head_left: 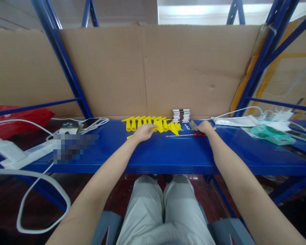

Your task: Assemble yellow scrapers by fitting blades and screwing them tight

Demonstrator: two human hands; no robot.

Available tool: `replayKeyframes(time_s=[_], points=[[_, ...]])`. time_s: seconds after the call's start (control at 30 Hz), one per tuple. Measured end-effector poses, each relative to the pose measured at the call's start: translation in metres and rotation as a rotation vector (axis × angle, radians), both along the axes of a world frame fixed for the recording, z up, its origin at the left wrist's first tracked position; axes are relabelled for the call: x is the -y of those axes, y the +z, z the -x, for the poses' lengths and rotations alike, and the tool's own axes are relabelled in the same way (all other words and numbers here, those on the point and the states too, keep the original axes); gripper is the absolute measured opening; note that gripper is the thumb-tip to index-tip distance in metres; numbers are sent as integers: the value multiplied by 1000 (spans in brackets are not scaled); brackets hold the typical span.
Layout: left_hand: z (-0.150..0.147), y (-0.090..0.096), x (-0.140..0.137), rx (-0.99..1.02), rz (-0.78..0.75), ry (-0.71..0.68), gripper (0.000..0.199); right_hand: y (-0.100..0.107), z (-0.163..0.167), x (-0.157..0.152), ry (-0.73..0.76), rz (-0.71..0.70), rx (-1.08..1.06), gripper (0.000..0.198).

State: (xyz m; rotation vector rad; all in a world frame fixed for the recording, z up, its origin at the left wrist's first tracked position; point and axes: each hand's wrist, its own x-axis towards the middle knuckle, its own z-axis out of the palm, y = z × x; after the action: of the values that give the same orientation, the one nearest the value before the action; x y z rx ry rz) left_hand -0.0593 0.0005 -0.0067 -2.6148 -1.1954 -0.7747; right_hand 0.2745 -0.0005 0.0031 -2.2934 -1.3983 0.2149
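A row of yellow plastic pieces (134,123), each a short tube with a flat pointed top, stands at the back of the blue shelf. My left hand (143,132) is at the row's front, fingers curled round one yellow piece (155,128) that they partly hide. Flatter yellow pieces (173,127) lie in a heap to the right. My right hand (206,127) is closed beside a small greyish packet (193,125); what its fingers hold is hidden. Just below that hand, a screwdriver (199,135) with a red handle lies with its shaft pointing left.
A stack of white packs with dark bands (181,115) stands against the cardboard wall (168,68). White cables and a power strip (33,154) occupy the left. On the right are a white pouch (234,120) and a green packet (272,134). The blue shelf's front edge (168,169) crosses above my knees.
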Motion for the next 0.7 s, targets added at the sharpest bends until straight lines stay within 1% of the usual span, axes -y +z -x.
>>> replayKeyframes(time_s=[0.1,0.33,0.5,0.57,0.7], points=[[0,1,0,1,7,-2,31,-1,0,-1,-9,-12,17,35],[-1,1,2,-8,29,10,32,-2,0,0,-9,-3,78,42],[-2,2,4,-9,17,10,31,1,4,6,-31,-12,204,39],[-2,2,4,-12,19,16,32,2,7,8,-41,1,245,36],[-2,2,4,-17,22,13,32,5,13,13,-42,22,317,36]])
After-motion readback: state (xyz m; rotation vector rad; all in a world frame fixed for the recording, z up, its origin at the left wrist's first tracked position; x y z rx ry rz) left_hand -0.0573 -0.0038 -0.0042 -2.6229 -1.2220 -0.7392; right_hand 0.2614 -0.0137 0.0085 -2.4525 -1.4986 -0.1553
